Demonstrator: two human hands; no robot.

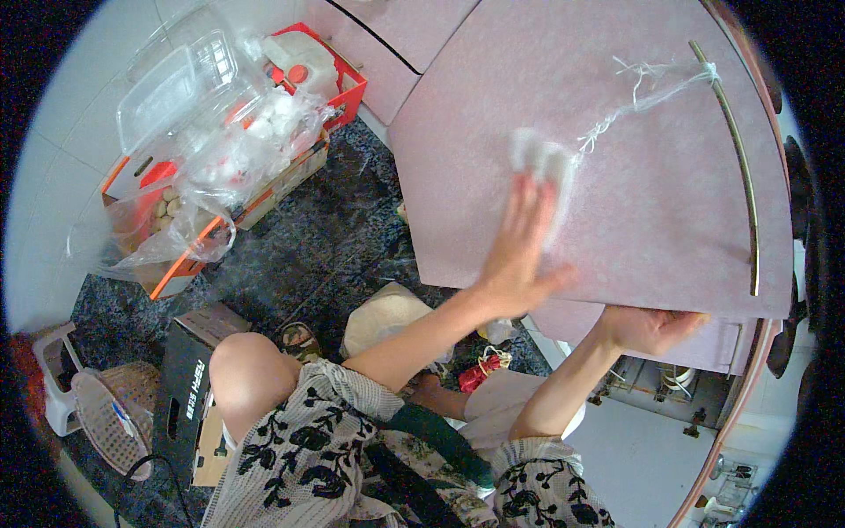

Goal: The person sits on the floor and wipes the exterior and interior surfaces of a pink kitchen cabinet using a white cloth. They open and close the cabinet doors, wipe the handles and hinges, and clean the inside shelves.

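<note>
A pink cabinet door [462, 125] stands swung out before me, with a curved metal handle [736, 132] along its far side. My left hand [521, 257] lies against the door's face, blurred, its fingertips on a white cloth [548, 158]. A knotted white string [620, 112] runs from the handle down towards the cloth; whether the two are joined I cannot tell. At the door's near edge is my right hand [650, 330], gripping that edge with its fingers partly hidden.
An orange-edged carton [284, 181] holds clear plastic bags and containers. Behind it stands a red box [350, 99] with a white jug. Near my knee are a black box [178, 389] and a perforated basket [109, 422]. A cabinet interior with a wire rack [650, 383] shows at right.
</note>
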